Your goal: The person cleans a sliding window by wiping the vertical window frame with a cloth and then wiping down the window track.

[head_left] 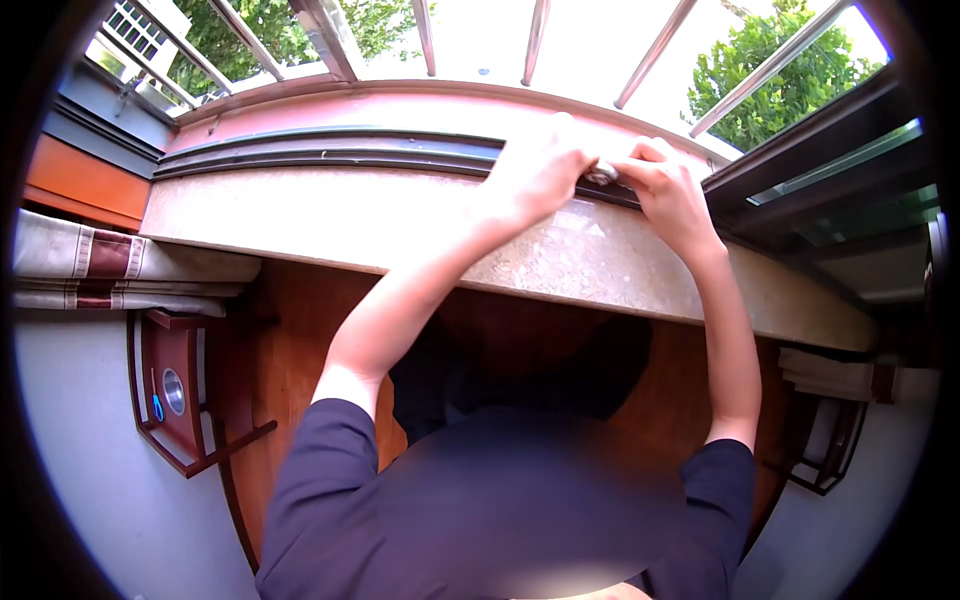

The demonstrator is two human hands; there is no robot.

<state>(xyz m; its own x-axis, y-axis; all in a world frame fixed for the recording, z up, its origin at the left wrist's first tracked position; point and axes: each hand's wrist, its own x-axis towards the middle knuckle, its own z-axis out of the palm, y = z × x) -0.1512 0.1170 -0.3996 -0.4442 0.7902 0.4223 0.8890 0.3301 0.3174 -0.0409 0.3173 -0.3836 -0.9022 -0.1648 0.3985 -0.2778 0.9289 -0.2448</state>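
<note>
Both arms reach forward over a stone window sill [560,245] to the window track. Between my hands is a small grey-white bundle [600,173], looking like something coiled or knotted; its kind is too small to tell. My right hand [665,185] pinches it from the right with thumb and fingers. From the left, my left hand [543,168] has its fingers closed against it, though overexposure blurs them. The dark window track [400,158] runs just under and beyond the hands.
Metal bars [532,45] stand outside beyond a pink ledge [300,108]. At the right is a dark-framed window sash [830,165]. A folded curtain [160,262] hangs at left above a reddish wooden stand [180,385] with a metal bowl [174,391] and blue-handled scissors [157,407].
</note>
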